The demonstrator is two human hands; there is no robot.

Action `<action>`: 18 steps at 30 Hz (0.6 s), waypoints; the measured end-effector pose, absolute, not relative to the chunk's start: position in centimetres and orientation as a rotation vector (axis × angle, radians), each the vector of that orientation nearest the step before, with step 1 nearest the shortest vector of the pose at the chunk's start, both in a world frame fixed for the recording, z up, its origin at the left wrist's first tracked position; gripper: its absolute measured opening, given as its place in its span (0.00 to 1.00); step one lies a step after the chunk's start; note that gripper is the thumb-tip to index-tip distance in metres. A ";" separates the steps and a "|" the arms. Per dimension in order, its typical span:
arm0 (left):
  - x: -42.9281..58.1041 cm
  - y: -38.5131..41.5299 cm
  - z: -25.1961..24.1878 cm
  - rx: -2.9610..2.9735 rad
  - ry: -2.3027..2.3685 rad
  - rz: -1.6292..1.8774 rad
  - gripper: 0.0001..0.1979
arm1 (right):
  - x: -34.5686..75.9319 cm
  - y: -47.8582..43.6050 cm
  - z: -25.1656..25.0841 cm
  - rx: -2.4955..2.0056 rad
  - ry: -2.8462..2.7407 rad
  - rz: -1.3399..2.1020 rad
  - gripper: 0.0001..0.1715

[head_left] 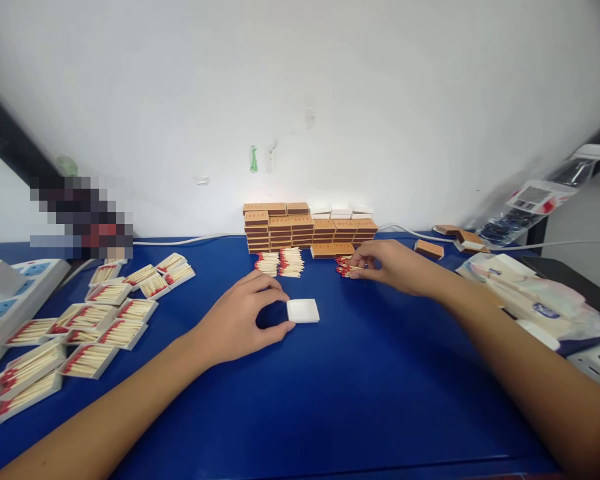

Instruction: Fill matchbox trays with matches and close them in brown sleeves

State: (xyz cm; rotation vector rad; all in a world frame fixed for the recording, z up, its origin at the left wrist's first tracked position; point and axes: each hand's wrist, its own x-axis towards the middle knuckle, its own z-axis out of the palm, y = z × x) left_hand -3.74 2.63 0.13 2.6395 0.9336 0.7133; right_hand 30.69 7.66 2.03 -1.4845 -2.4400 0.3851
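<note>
My left hand (243,317) rests on the blue table (360,387), thumb and fingers pinching the left edge of a small empty white matchbox tray (303,311). Further back, my right hand (393,265) closes its fingertips on a small bunch of red-tipped matches (345,268) lying on the table. Two neat piles of matches (283,263) sit just left of that bunch. Behind them a stack of brown matchbox sleeves (305,230) stands against the white wall.
Several white trays filled with matches (87,327) lie at the left. A white power strip (5,293) is at the far left edge. Loose brown sleeves (447,240) and plastic packets (535,297) lie at the right. A white cable (180,240) runs along the wall.
</note>
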 end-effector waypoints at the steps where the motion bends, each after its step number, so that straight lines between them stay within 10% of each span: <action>1: -3.7 2.6 0.1 2.641 0.933 0.716 0.13 | 30.7 7.7 2.0 -1.459 -2.453 0.363 0.20; 18: -3.8 2.7 0.2 2.652 0.935 0.717 0.13 | 30.5 7.6 2.0 -1.405 -2.610 0.030 0.16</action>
